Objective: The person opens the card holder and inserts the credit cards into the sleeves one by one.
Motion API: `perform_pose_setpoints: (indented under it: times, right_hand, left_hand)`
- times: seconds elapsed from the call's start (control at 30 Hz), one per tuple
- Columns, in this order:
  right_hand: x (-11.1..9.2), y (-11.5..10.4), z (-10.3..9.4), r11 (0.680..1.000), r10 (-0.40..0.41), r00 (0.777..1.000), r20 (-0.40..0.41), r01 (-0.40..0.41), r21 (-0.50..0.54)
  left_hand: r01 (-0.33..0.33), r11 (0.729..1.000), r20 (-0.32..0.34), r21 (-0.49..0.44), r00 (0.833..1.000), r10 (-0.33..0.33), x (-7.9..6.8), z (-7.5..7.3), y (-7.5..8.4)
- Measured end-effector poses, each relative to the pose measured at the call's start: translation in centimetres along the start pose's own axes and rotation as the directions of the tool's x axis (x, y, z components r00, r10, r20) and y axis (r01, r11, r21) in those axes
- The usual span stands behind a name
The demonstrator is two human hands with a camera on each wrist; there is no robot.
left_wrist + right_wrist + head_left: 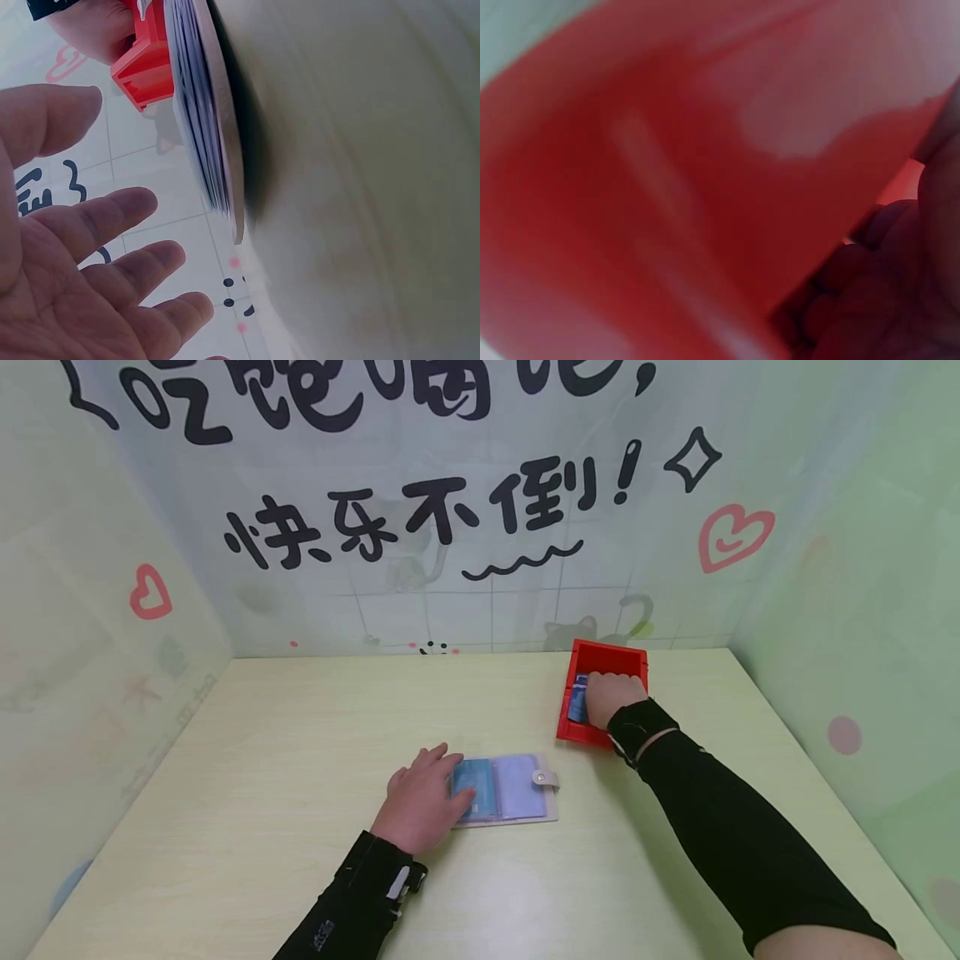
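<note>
A card holder point(519, 789) lies opened out on the table, with a light blue card point(480, 789) behind the clear sleeve of its left page and a snap strap point(546, 778) at the right edge. My left hand point(426, 797) is at its left side, fingers spread, thumb overlapping the blue page; the left wrist view shows the holder's stacked sleeves point(199, 112) edge-on. Inside the red box point(609, 656), my right hand point(613, 697) reaches down with bent fingers. Blue cards point(577, 700) lie beside it. The fingertips are hidden, so I cannot tell whether they hold a card.
The pale wooden table point(315, 727) extends left of the holder and in front of it. A printed backdrop point(420, 610) rises along the back edge, with side panels left and right. The red box stands near the back right.
</note>
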State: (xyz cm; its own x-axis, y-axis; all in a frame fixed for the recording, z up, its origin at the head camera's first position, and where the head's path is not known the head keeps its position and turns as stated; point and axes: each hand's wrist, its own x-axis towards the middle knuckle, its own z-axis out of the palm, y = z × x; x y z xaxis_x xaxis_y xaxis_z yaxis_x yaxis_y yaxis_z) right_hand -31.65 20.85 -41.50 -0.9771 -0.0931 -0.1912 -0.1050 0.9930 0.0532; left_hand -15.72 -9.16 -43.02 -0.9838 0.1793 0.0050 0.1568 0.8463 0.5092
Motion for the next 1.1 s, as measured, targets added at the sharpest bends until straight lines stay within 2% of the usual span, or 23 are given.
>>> perform_pose_setpoints:
  times: [0.3,0.8,1.1]
  right_hand:
    - [0.54,0.2,0.28,1.0,0.004,1.0,0.011,-0.005,0.018]
    - [0.85,0.23,0.17,1.0,0.009,0.999,0.043,-0.009,-0.009]
    - [0.24,-0.14,-0.62,1.0,0.007,1.0,0.016,-0.007,-0.006]
  left_hand:
    - [-0.001,1.0,0.001,0.001,1.0,0.001,-0.02,0.03,-0.06]
    - [-0.011,1.0,-0.001,0.019,1.0,0.011,-0.12,0.0,0.01]
    - [-0.015,1.0,0.005,0.025,1.0,0.014,-0.15,-0.2,0.14]
